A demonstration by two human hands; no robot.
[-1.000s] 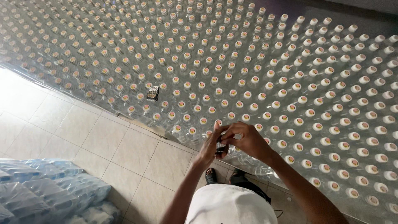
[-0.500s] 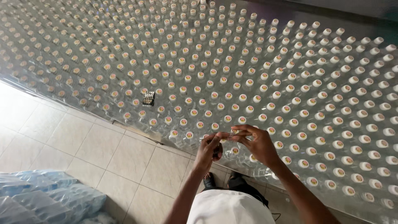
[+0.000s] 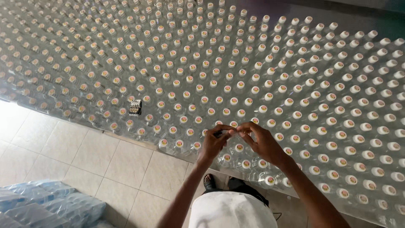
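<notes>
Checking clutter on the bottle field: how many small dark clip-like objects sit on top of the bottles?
1: small dark object, resting among the capped bottles near the field's front-left edge. Whatever both hands pinch together is too small to identify.

A small dark boxy object (image 3: 135, 107) sits among capped bottles, with plastic-wrapped packs (image 3: 46, 207) on the tiled floor (image 3: 84, 156).

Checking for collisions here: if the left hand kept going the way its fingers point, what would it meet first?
The left hand points right, and its fingertips already meet those of the right hand. Going on, it would press into that hand first, above the capped bottles.
</notes>
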